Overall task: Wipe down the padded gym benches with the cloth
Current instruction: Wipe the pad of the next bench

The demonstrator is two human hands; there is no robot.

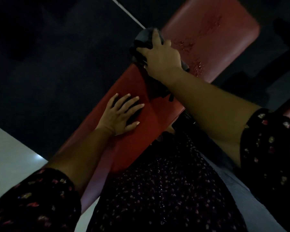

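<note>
On red bench [132, 84]: R hand [161, 56] grip curled round dark cloth [141, 39]; L hand [119, 114] flat, fingers spread.

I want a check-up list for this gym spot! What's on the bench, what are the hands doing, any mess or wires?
Surface: near red pad looks dry; far red pad has wet droplets.
Job's things: dark cloth bunched at the far pad's near edge.
Clutter: nothing seen.
Hands: right hand grips the cloth; left hand rests flat, fingers spread, on the near pad.
Cables: nothing seen.
Surroundings: dark floor with a white line; pale patch lower left.
</note>
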